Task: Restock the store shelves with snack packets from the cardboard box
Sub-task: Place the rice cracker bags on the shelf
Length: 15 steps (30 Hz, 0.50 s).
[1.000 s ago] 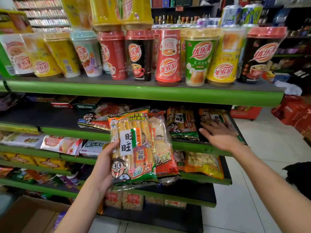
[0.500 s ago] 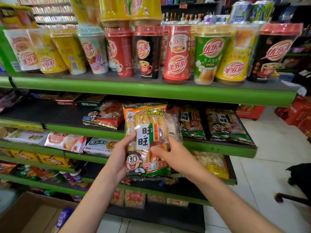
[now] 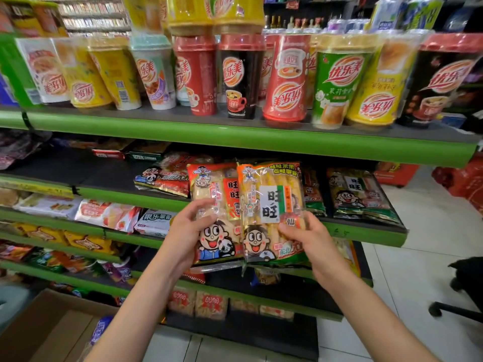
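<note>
I hold two snack packets upright, side by side, in front of the second green shelf (image 3: pixel 366 235). My left hand (image 3: pixel 187 231) grips the red-topped rice cracker packet (image 3: pixel 218 205) at its left edge. My right hand (image 3: pixel 305 235) grips the orange-and-green packet (image 3: pixel 271 202) low on its right side. The two packets overlap slightly in the middle. Similar dark-green packets (image 3: pixel 358 197) lie flat on the shelf just to the right. The open cardboard box (image 3: pixel 60 327) sits on the floor at lower left, with a purple packet (image 3: pixel 100 330) inside.
Rows of milk tea cups (image 3: pixel 240 74) fill the top shelf (image 3: pixel 235 138). Flat snack packs (image 3: pixel 162 178) lie left of my hands, with more on the lower shelves. White tiled floor (image 3: pixel 418 257) opens to the right, where a dark chair base (image 3: pixel 460 291) stands.
My right hand came off the shelf packets and took the front packet from the stack. The two packets are now separated, one in each hand, and raised a little.
</note>
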### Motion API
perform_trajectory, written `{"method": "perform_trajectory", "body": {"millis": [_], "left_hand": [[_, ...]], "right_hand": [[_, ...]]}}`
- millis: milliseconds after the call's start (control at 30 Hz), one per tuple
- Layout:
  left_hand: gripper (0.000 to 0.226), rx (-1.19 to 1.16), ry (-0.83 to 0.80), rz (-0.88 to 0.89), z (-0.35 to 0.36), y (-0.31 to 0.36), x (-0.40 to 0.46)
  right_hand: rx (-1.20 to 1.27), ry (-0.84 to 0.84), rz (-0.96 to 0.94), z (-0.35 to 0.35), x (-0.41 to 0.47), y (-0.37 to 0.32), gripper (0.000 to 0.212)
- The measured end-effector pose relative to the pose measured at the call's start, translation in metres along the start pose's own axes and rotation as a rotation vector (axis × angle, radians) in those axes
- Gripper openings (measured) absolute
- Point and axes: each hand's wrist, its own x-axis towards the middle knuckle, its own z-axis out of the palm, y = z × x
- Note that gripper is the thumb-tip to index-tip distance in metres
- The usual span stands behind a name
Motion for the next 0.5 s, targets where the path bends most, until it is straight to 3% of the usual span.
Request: {"method": "perform_trajectory", "body": {"millis": [333,500], "left_hand": [[0.056,0.068,-0.113,0.035,-0.011,-0.016,-0.002],[0.073,0.119,-0.223,0.113,-0.003,-0.021,-0.004]], "right_hand": [[0.034,0.041,-0.001,-0.024,-0.005,0.006,0.029],[0.176,0.025,0.032,-0.026,-0.006,0.004,0.041]]}}
